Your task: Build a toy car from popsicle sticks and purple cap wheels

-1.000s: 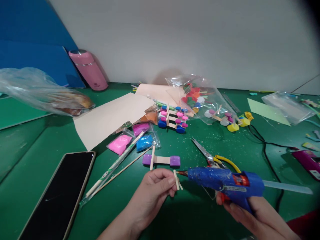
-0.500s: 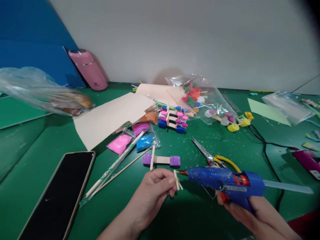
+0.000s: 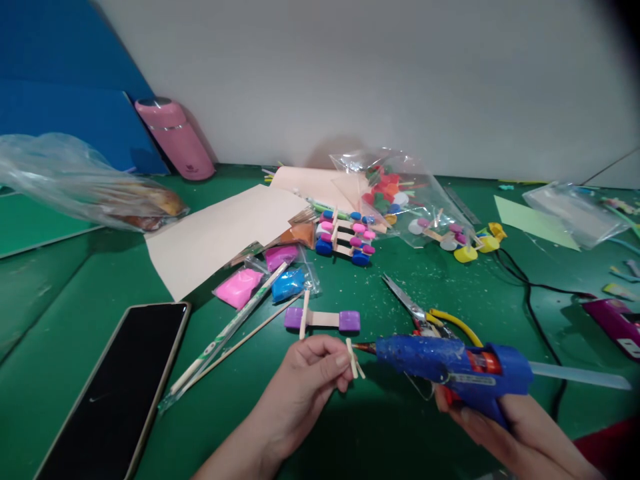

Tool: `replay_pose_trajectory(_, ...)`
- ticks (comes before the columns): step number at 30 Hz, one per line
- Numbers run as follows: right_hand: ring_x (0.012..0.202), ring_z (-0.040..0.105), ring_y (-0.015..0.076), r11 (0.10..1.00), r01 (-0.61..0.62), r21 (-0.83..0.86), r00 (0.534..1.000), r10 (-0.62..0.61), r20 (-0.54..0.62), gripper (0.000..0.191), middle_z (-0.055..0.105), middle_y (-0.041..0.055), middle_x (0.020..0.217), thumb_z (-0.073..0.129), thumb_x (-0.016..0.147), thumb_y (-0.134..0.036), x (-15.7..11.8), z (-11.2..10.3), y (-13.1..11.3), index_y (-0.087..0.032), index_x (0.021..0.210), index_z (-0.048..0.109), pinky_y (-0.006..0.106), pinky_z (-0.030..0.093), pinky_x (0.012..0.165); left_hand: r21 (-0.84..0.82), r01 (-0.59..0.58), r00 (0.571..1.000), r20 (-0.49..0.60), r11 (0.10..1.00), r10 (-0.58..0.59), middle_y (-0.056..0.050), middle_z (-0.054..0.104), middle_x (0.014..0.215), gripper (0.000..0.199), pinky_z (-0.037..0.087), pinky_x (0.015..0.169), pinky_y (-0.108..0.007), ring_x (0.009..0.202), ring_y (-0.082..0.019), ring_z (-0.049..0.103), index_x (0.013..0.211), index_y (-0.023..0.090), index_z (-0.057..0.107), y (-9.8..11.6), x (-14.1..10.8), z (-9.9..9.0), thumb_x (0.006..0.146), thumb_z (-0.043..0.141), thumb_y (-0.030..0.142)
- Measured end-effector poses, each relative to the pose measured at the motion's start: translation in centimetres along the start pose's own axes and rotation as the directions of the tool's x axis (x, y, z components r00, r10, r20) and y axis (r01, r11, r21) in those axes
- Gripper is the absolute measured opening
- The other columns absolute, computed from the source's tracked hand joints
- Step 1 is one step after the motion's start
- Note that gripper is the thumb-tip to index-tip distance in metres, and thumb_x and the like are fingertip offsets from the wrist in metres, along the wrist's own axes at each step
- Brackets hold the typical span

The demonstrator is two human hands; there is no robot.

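Between the thumb and fingers of my left hand (image 3: pixel 320 373) are small pale sticks (image 3: pixel 352 359), crossing one another; their other ends are hidden by the fingers. My right hand (image 3: pixel 505 427) is wrapped round the handle of a blue glue gun (image 3: pixel 450 363), with a clear glue stick (image 3: pixel 580 375) poking out of its back. The gun's nozzle tip points left and meets the pale sticks, or lies right beside them. Just beyond my left hand rests a wooden stick piece with purple blocks (image 3: pixel 349 321) at its ends, crossed by an upright stick.
Pliers with yellow handles (image 3: pixel 457 325) lie behind the gun. Bags of pink clay (image 3: pixel 240 287) and blue clay (image 3: pixel 289 285), a long wrapped stick (image 3: pixel 230 327) and a phone (image 3: pixel 115 393) are on the left. Behind stand small coloured models (image 3: pixel 345 239). A black cable (image 3: pixel 537 313) runs at right.
Almost nothing has changed. The glue gun's body has shifted very slightly to the right, while both hands keep their grip.
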State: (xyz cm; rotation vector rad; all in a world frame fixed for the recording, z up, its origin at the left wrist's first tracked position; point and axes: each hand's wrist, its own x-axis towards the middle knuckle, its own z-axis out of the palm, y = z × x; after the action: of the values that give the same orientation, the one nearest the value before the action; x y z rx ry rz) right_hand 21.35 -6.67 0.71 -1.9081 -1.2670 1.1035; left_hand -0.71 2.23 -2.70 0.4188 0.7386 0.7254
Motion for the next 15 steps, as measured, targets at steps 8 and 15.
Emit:
replay_pose_trajectory(8, 0.076, 0.067, 0.0186, 0.987, -0.016, 0.158, 1.0, 0.015, 0.005, 0.022, 0.071, 0.0017, 0.083, 0.064, 0.069, -0.042, -0.2, 0.2, 0.15, -0.027, 0.085, 0.068, 0.023, 0.055, 0.069, 0.01, -0.006, 1.0, -0.015, 1.0, 0.006, -0.002, 0.06, 0.054, 0.013, 0.034, 0.052, -0.018, 0.05, -0.007, 0.047, 0.058, 0.012, 0.063, 0.05, -0.1, 0.14, 0.063, 0.071, 0.02)
replay_pose_trajectory(15, 0.07, 0.068, 0.0214, 1.0, -0.018, 0.015, 0.994, 0.016, 0.11, 0.028, 0.072, 0.0044, 0.076, 0.063, 0.067, -0.046, 0.29, -0.19, -0.09, -0.025, 0.085, 0.067, 0.028, 0.057, 0.063, 0.005, -0.007, 1.0, -0.025, 1.0, 0.007, -0.002, 0.06, 0.054, 0.012, 0.034, 0.052, -0.018, 0.05, -0.008, 0.047, 0.059, 0.012, 0.062, 0.05, -0.08, 0.01, 0.064, 0.071, 0.019)
